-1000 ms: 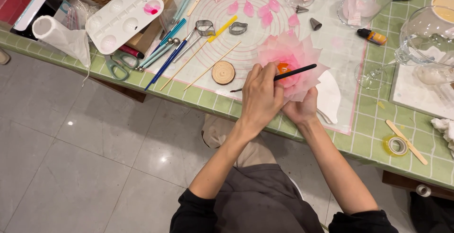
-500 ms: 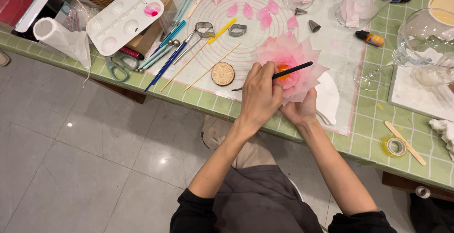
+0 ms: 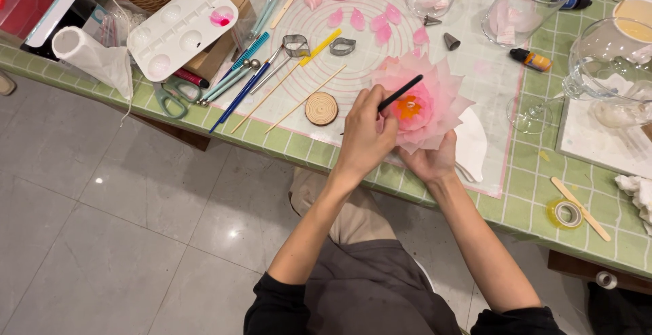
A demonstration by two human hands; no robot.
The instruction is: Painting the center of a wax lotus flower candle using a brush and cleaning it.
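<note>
So the left hand is pinched around a thin black tool poking the orange centre of a pink flower, while the right hand cups that flower from below, just over the green tiled table. Wooden disc sits just left.

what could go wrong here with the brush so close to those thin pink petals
1. The left hand holds the black brush right over the pink flower; a slip could crease or tear a thin petal.
2. The right hand cups the flower from beneath near the table edge; a loose grip could drop it to the floor.
3. A stemmed glass stands close on the right; an elbow swing might tip it.
</note>
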